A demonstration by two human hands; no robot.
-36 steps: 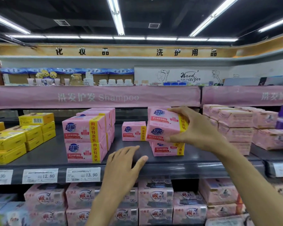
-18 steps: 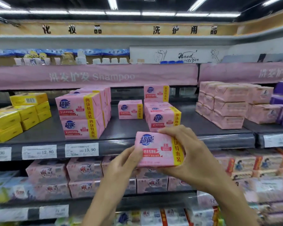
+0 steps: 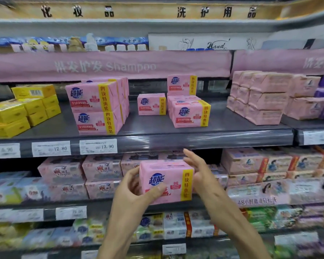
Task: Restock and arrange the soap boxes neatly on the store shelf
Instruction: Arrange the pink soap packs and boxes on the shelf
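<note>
The left hand (image 3: pixel 137 194) has its grip clamped round a pink soap box (image 3: pixel 168 174), held below the grey shelf (image 3: pixel 232 131); the right hand (image 3: pixel 200 172), grip apart, fingers straight, flanks its right end.

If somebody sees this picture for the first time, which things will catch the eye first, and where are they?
First comes the pink soap box in the low centre, gripped by the left hand, with the right hand open at its right edge. Next come the stacks of the same pink boxes on the dark shelf above, with yellow boxes at the far left. Over them runs a pink banner reading Shampoo.
</note>
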